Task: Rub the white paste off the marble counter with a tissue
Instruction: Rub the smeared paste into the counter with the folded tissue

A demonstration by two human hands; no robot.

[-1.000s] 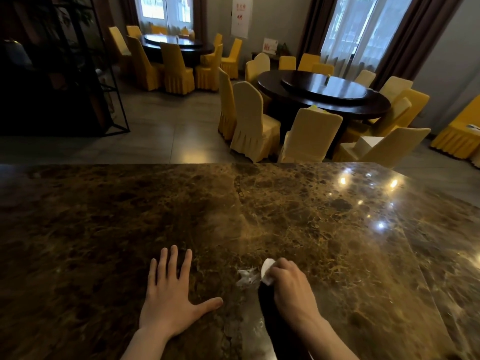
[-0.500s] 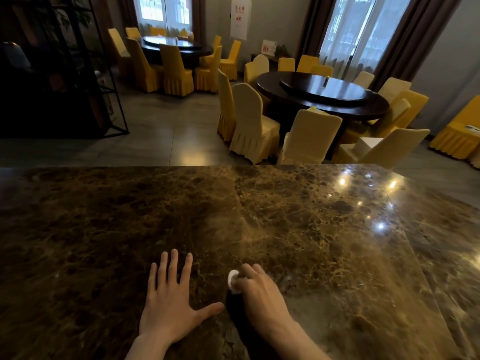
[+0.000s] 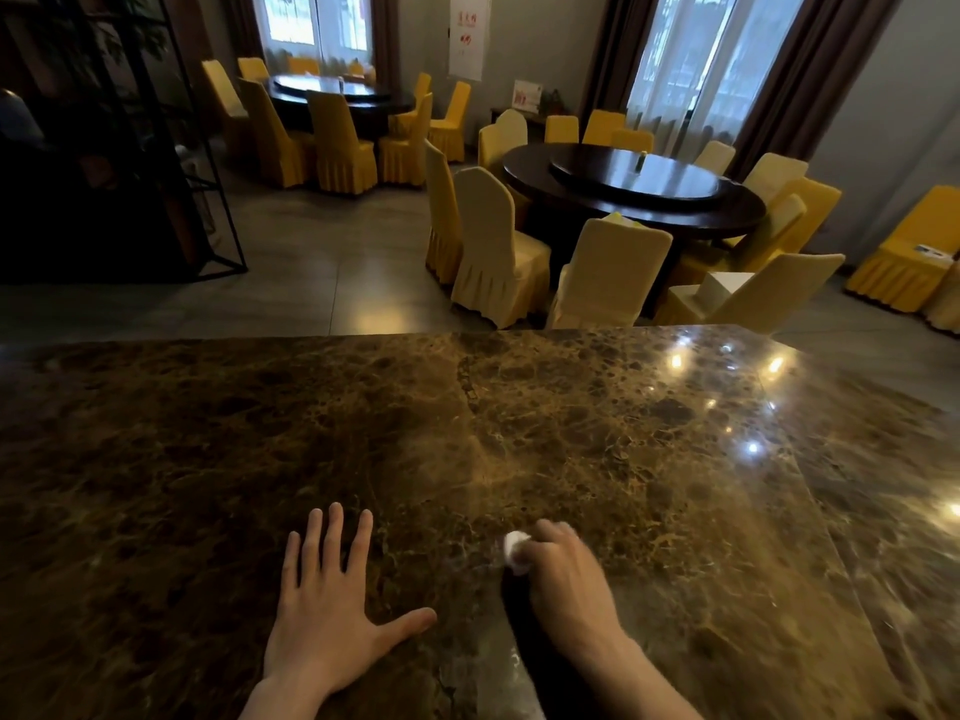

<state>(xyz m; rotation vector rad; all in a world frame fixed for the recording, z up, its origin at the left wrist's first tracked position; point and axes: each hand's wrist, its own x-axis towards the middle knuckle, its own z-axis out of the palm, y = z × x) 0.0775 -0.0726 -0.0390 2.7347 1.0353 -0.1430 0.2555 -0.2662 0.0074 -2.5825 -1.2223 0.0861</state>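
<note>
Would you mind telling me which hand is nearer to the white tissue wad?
Right. The right hand grips the tissue wad in its fingers; the left hand lies flat on the marble counter, apart to its left.

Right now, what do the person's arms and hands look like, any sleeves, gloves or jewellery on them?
Both hands are bare: no gloves on the left hand or the right hand. No rings show on the fingers, and no watch or bracelet at either wrist. The forearms are uncovered right down to the bottom edge; no sleeve is in view.

right hand point(image 3: 566, 579) presses tissue point(image 3: 516, 549) on counter point(image 3: 675, 485)
</note>
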